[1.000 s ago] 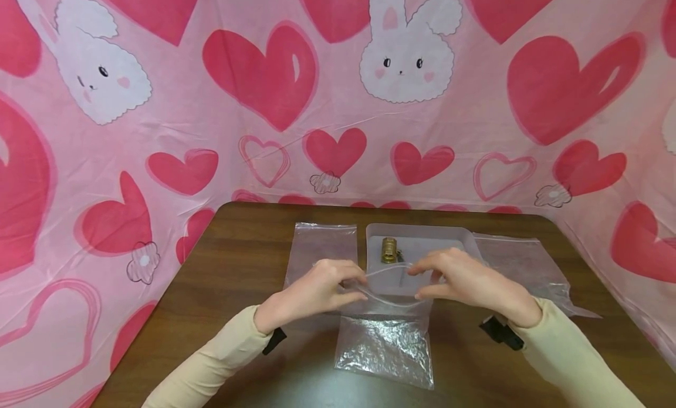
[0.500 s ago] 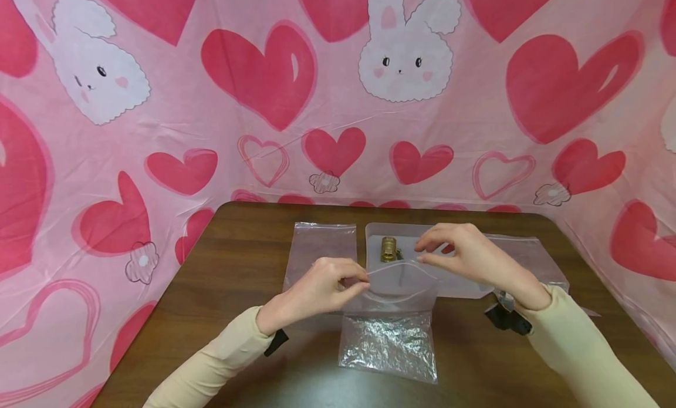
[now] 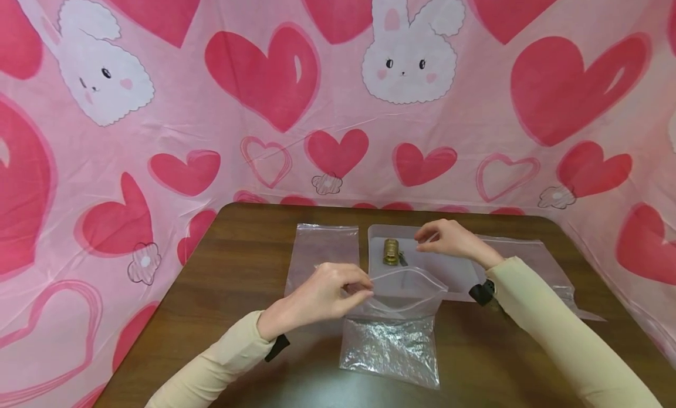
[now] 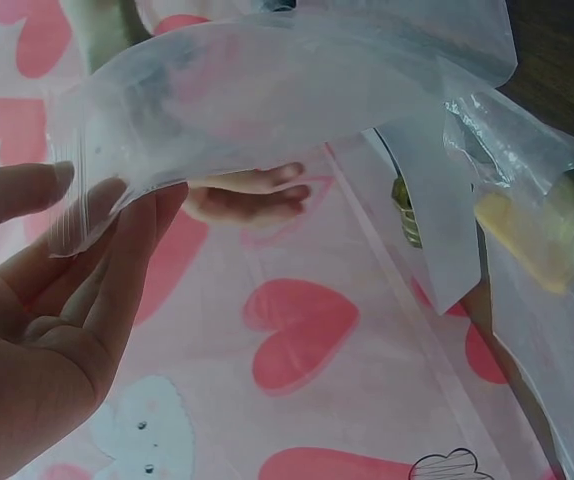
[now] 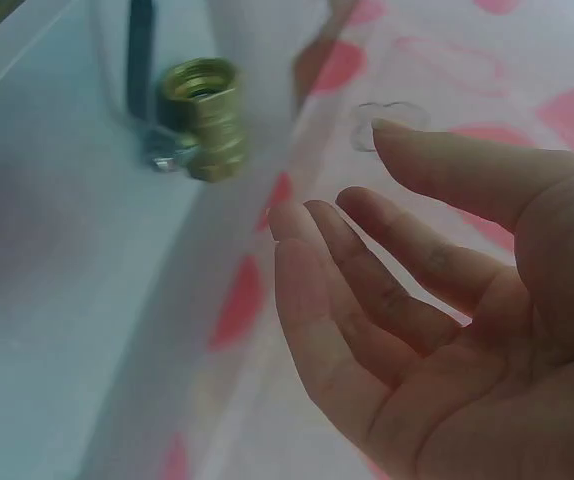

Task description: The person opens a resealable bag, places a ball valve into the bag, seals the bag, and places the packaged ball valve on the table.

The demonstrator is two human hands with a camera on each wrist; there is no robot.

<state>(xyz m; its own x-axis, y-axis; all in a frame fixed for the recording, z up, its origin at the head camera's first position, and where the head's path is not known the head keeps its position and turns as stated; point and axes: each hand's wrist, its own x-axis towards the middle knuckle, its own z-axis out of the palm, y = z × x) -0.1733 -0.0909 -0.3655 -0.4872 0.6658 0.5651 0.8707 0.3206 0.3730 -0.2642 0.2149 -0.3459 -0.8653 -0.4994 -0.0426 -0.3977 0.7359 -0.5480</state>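
Observation:
In the head view my left hand (image 3: pixel 335 290) pinches the left edge of a clear zip bag (image 3: pixel 391 346) between thumb and fingers. The bag's mouth gapes at the far side, and its lower part hangs toward me over the table. Behind it a brass ball valve (image 3: pixel 391 251) with a dark lever lies in a whitish shallow tray (image 3: pixel 458 279). My right hand (image 3: pixel 449 239) hovers over the tray, just right of the valve, holding nothing. In the right wrist view the fingers are loosely bent and apart from the valve (image 5: pixel 212 120).
A second clear bag (image 3: pixel 324 243) lies left of the tray on the brown table (image 3: pixel 248 238). Another bag (image 3: pixel 528 261) lies to the right. The left wrist view shows a yellow object (image 4: pixel 520 240) within clear plastic. Pink heart-print cloth (image 3: pixel 338 108) stands behind.
My right hand has let go of the bag's right edge and moved back over the tray beside the valve. My left hand keeps its pinch, nearly still.

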